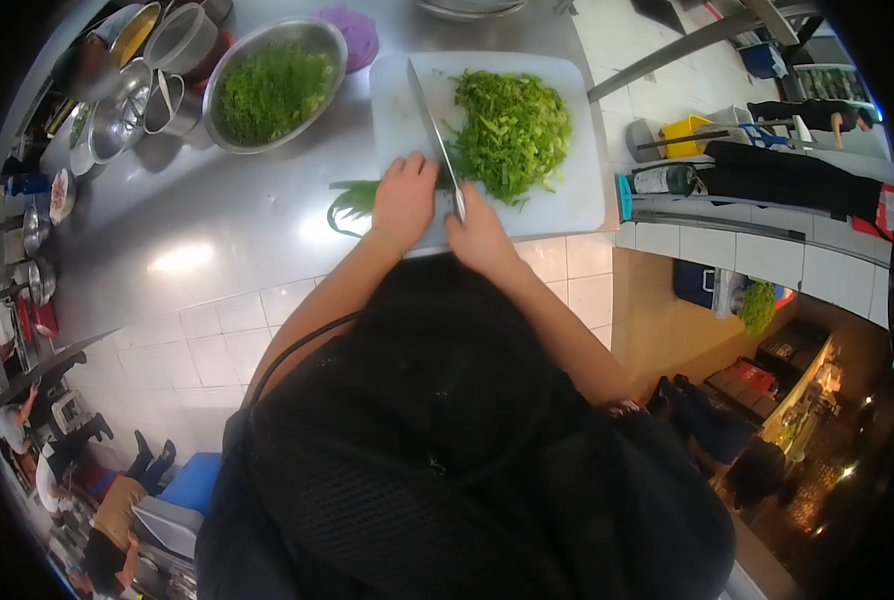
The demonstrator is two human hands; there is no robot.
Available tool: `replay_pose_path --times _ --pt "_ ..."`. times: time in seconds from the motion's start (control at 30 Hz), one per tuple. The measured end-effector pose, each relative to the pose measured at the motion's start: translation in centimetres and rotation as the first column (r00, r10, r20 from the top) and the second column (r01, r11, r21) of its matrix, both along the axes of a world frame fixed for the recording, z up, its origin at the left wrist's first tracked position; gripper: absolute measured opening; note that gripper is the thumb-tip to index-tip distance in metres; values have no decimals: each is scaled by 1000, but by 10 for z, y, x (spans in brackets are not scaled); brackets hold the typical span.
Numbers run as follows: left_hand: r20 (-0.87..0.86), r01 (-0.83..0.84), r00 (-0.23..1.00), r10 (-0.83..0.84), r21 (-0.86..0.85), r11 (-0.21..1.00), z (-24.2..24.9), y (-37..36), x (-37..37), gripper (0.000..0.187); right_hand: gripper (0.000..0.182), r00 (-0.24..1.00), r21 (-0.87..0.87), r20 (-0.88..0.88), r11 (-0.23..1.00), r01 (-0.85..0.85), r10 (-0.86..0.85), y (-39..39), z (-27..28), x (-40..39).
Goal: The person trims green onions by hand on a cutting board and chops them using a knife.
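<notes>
On the white cutting board [392, 110] lies a heap of chopped leafy greens [512, 130]. My right hand [482, 235] grips the handle of a kitchen knife [433, 122], its long blade pointing away from me just left of the heap. Beside it, my left hand [405, 203] is closed over a bunch of long green leaves [352, 200] and presses it on the board, fingertips close to the blade. The leaf ends stick out to the left past the board's edge; the part under my fingers is hidden.
A steel bowl of shredded greens [272, 90] stands on the steel table [207, 215], with a purple plastic bag [352, 35] behind it. More bowls and a steel pot [170, 108] crowd the left. Other people [117, 520] are around the room's edges.
</notes>
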State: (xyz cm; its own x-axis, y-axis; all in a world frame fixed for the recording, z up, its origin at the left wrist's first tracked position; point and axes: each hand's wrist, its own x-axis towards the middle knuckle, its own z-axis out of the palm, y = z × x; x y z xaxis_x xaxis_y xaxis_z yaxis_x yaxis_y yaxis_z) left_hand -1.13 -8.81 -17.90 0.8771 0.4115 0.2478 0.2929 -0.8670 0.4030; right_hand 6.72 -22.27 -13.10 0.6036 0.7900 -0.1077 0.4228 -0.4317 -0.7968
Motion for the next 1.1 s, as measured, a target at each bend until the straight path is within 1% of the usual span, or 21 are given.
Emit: replay_pose_path --times 0.03,0.07,0.13,0.23,0.3,0.33,0.4,0.47,0.5,0.53,0.6,0.63,0.73,0.77,0.8,0.87,0.9,0.97,1.0,1.07,1.1 --pt "-2 -1 1000 1 0 1000 0 -1 0 26 45 997 -113 -71 993 -31 23 6 3 8" --pt "-6 3 1000 -3 -4 1000 1 -1 0 25 45 997 -108 -75 994 -23 15 4 9 12" --pt "2 30 1000 -30 11 999 4 4 3 24 42 957 -247 -289 968 -42 -32 9 52 19" --pt "13 2 1000 -2 -46 999 1 1 0 25 42 971 -103 -239 995 -11 -14 -16 3 0" --pt "-14 13 1000 -15 -74 997 2 1 -3 26 43 979 -105 -204 994 -18 -3 -6 -13 4" --pt "-30 23 999 -26 -80 996 3 4 -2 27 43 987 -86 -157 996 -27 13 9 -8 12" --pt "-18 32 999 -34 -81 996 2 1 -8 28 44 979 -122 -206 992 -15 -10 16 29 19" --pt "30 20 999 -18 -79 997 2 10 4 29 42 899 -316 -424 948 -35 -108 8 75 12" --pt "43 22 999 -19 -80 997 -1 10 3 28 35 864 -343 -481 939 -31 -147 4 75 3" --pt "45 25 999 -21 -88 996 -4 7 -2 28 35 863 -353 -484 935 -40 -146 4 50 -1" --pt "30 16 999 -13 -129 992 -1 5 -2 29 38 995 -7 -90 999 31 -32 7 -18 1" --pt "30 35 999 -31 -125 992 -1 7 -3 30 40 972 -124 -232 992 4 -33 19 -4 15" --pt "27 51 998 -48 -117 992 2 7 -5 31 40 968 -213 -249 977 -26 -29 16 40 15" --pt "21 13 1000 -11 -137 990 0 6 -3 31 41 974 -166 -226 986 -26 -13 4 32 6" --pt "24 0 1000 4 -145 989 0 7 -2 31 43 873 -281 -470 960 -4 -133 5 61 -5" --pt "40 17 999 -12 -139 990 1 7 -6 31 43 999 10 -40 1000 3 -3 -3 -30 -9" --pt "39 11 999 -6 -137 990 2 8 -5 31 43 999 11 -41 1000 -2 3 7 -27 2" --pt "29 60 998 -56 -137 989 5 9 -8 30 47 969 -140 -245 990 -33 -3 23 2 13" --pt "36 70 997 -66 -126 990 5 11 -7 30 47 971 -129 -238 991 -22 -9 23 26 10" --pt "-17 7 1000 -9 -128 992 -1 9 -6 29 47 923 -249 -378 968 -26 -72 13 64 -5" --pt "-23 -26 999 24 -93 995 1 8 -8 29 51 925 -213 -377 976 -33 -51 7 33 -10"
